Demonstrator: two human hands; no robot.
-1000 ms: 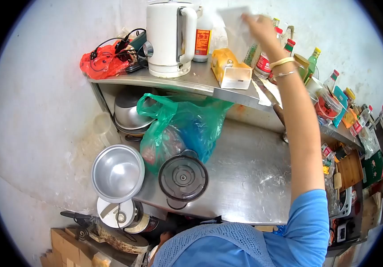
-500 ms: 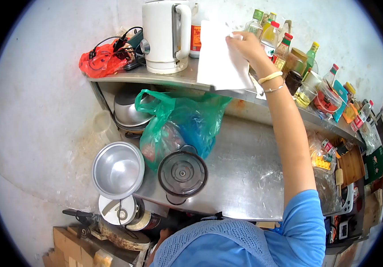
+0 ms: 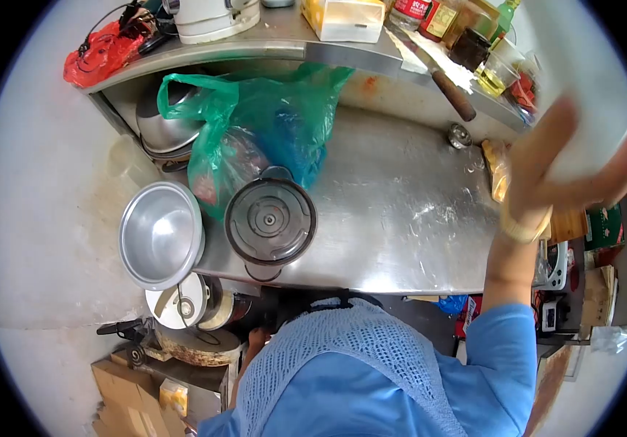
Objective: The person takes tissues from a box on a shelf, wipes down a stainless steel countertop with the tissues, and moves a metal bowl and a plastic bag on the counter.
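Observation:
My right hand [image 3: 568, 164] is raised at the right, smeared by motion. A white tissue [image 3: 590, 87], blurred and pale against the wall, is held in its fingers. A yellow band circles the wrist. My left hand [image 3: 256, 339] shows only as a small patch of skin low beside my body, its fingers not distinguishable. In front of me on the steel counter [image 3: 393, 240] stands a dark transparent blender jar [image 3: 269, 218]. A green plastic bag [image 3: 211, 109] lies behind it, and a silver metal bowl [image 3: 160, 233] sits to its left.
On the shelf above are a white kettle [image 3: 215, 22], a red bag [image 3: 106, 54], a tissue box [image 3: 342, 18] and several bottles. A brown-handled knife [image 3: 453, 95] juts over the shelf edge. A small metal cup [image 3: 459, 135] rests at the counter's back.
My right hand has moved right and down from the tissue box, carrying the white tissue. The view has shifted, uncovering the box and the knife handle.

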